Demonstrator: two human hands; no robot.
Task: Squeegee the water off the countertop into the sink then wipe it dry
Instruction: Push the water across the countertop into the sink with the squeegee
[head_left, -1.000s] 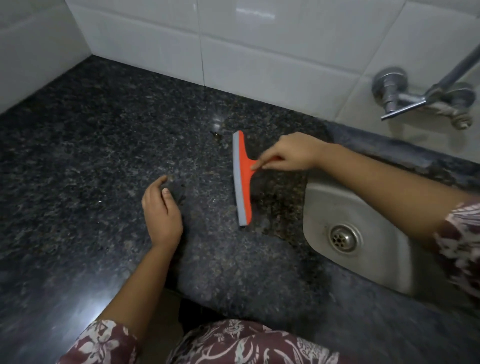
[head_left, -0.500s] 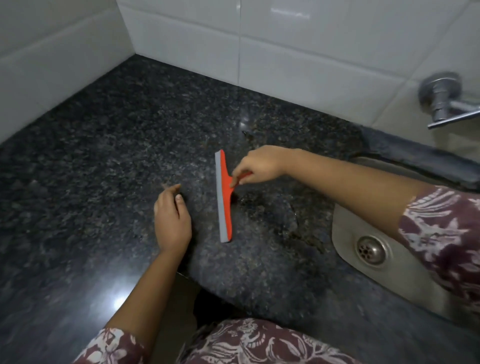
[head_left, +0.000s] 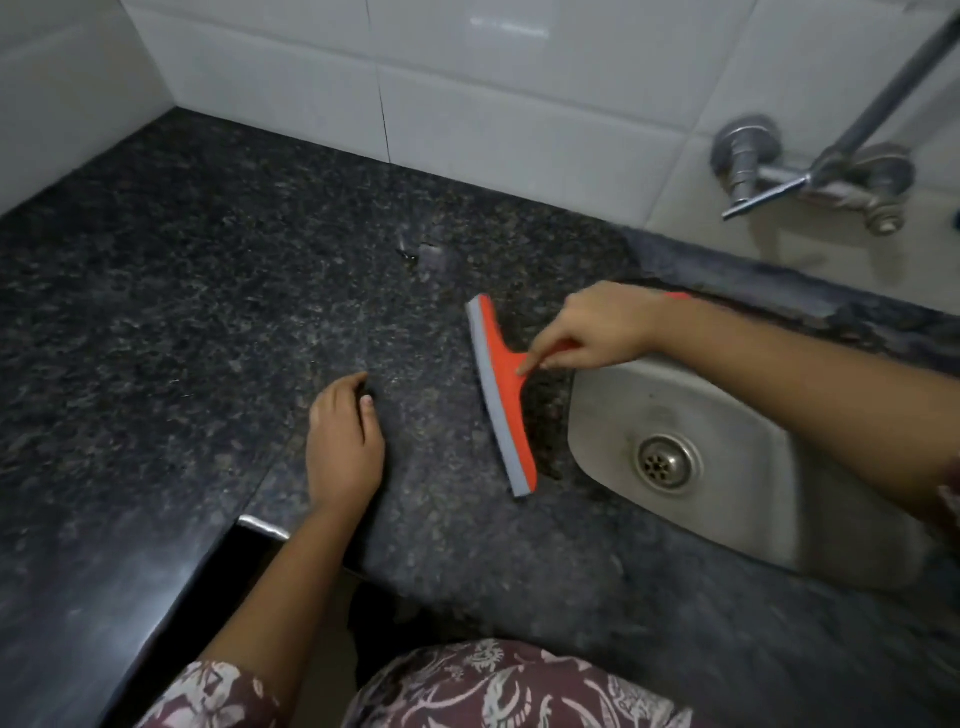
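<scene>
The right hand (head_left: 605, 330) is wrapped around the orange handle of the squeegee (head_left: 503, 397), forefinger stretched along it toward the blade, while the left hand (head_left: 343, 447) lies flat and empty on the dark speckled desk (head_left: 182, 312), its fingers loosely together. The squeegee sits between the 2 hands, its grey rubber edge down on the desk facing the left hand. Just past the blade, under the right forearm, is the steel sink (head_left: 727, 467), with the wall tap (head_left: 810, 176) beyond the right hand.
</scene>
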